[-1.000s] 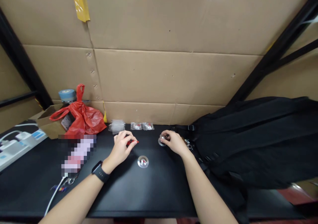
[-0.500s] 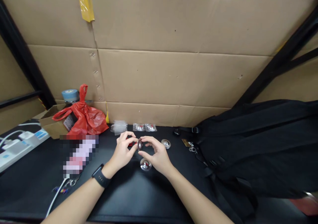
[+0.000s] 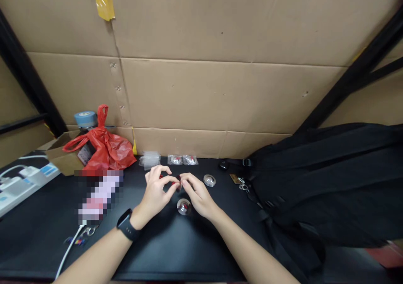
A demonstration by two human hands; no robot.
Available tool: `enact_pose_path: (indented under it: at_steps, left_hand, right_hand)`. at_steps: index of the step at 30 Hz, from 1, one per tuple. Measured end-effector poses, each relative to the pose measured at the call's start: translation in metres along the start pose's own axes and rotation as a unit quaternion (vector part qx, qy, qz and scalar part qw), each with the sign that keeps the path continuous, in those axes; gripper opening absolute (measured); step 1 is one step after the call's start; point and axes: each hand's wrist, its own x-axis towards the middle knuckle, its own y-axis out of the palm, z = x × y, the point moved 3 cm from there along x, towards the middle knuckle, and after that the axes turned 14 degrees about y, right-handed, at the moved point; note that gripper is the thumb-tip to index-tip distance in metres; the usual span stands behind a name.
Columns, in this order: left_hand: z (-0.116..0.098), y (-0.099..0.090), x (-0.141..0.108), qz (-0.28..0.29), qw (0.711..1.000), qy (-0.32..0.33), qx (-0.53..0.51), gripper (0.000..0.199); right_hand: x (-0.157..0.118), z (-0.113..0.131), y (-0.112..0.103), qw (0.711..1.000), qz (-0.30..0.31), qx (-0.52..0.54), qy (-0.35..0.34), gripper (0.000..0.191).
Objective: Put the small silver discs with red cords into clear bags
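head view: left hand (image 3: 155, 192) and right hand (image 3: 200, 196) are close together over the table (image 3: 182, 250), fingertips drawn in on a dark disc (image 3: 179, 183) held edge-on between them; a red bit (image 3: 161, 176) shows among the left fingers, its shape unclear. a silver disc (image 3: 184, 207) lies just below, a clear-rimmed disc (image 3: 209, 180) beside the right hand, two bagged discs (image 3: 183, 160) by the cardboard wall (image 3: 189, 99)

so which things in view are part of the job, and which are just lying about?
Likely the job: held disc, red bits, shiny disc, clear disc, bagged discs, clear bags.
Likely just lying about: red bag, box, power strip, cable, backpack.
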Motion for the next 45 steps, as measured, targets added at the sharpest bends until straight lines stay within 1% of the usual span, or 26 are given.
enact_pose_path:
  at_steps: [3,7,9,12,13,15,17,18,20,21,22,23,24,27,30,33,35,36,38,40,45]
  left_hand:
    - [-0.001,0.0,0.001,0.01,1.0,0.006,-0.008,0.016]
    - [0.001,-0.003,0.002,0.019,0.997,-0.04,-0.065,0.029]
    - [0.002,-0.003,0.002,0.056,0.994,-0.039,-0.08,0.028]
    - [0.004,0.001,0.0,0.14,0.988,-0.006,-0.062,0.02]
    - [0.006,0.003,-0.001,0.157,0.986,0.002,-0.058,0.019]
    - [0.009,0.006,-0.004,0.171,0.983,0.01,-0.06,0.016]
    - [0.013,0.007,-0.005,0.175,0.983,0.012,-0.056,0.014]
    - [0.014,0.007,-0.004,0.177,0.983,0.013,-0.049,0.014]
    - [0.017,0.006,-0.003,0.18,0.983,0.008,-0.034,0.015]
    - [0.019,0.004,-0.003,0.179,0.983,0.002,-0.029,0.016]
    - [0.02,0.003,-0.002,0.177,0.984,-0.006,-0.028,0.017]
    - [0.022,0.001,-0.001,0.173,0.984,-0.016,-0.028,0.018]
    - [0.023,0.0,0.0,0.168,0.985,-0.026,-0.028,0.018]
    - [0.025,-0.003,0.002,0.156,0.986,-0.05,-0.028,0.019]
    - [0.025,-0.004,0.002,0.156,0.984,-0.076,-0.028,0.015]
    - [0.025,-0.002,0.003,0.161,0.982,-0.095,-0.04,0.013]
    - [0.023,0.0,0.003,0.164,0.98,-0.1,-0.059,0.013]
    - [0.022,0.001,0.002,0.164,0.979,-0.101,-0.072,0.014]
    - [0.019,0.003,0.002,0.16,0.976,-0.104,-0.101,0.016]
    - [0.015,0.004,0.002,0.153,0.975,-0.105,-0.123,0.018]
    - [0.01,0.003,0.002,0.135,0.976,-0.102,-0.139,0.02]
  right_hand:
    - [0.0,0.001,-0.002,1.0,0.002,-0.016,-0.016,0.024]
    - [-0.001,0.001,-0.002,0.997,0.004,-0.07,-0.016,0.018]
    - [-0.001,0.001,-0.002,0.995,0.003,-0.101,-0.023,0.016]
    - [-0.002,0.0,-0.002,0.993,0.0,-0.114,-0.022,0.017]
    - [-0.001,0.0,-0.003,0.993,-0.001,-0.114,-0.021,0.018]
    - [-0.001,0.0,-0.006,0.993,0.004,-0.118,-0.02,0.02]
    - [0.0,0.001,-0.01,0.991,0.037,-0.13,-0.017,0.022]
    - [0.0,0.001,-0.012,0.988,0.068,-0.142,-0.009,0.022]
    - [-0.002,-0.001,-0.016,0.972,0.152,-0.178,0.014,0.016]
    - [-0.004,-0.003,-0.017,0.961,0.19,-0.198,0.026,0.016]
    - [-0.006,-0.005,-0.018,0.951,0.219,-0.216,0.034,0.021]
    - [-0.007,-0.007,-0.019,0.944,0.234,-0.23,0.038,0.025]
    - [-0.008,-0.009,-0.019,0.941,0.237,-0.24,0.04,0.023]
    - [-0.007,-0.014,-0.015,0.943,0.218,-0.249,0.037,0.008]
    - [-0.004,-0.015,-0.013,0.951,0.188,-0.245,0.028,0.008]
    - [0.002,-0.015,-0.019,0.973,0.104,-0.206,0.031,0.009]
    - [0.005,-0.015,-0.023,0.989,0.045,-0.133,0.052,0.01]
    - [0.006,-0.016,-0.024,0.994,0.029,-0.087,0.066,0.013]
    - [0.006,-0.018,-0.022,0.995,0.018,0.006,0.095,0.018]
    - [0.005,-0.02,-0.016,0.99,0.028,0.074,0.117,0.023]
    - [0.003,-0.022,-0.001,0.976,0.045,0.152,0.151,0.029]
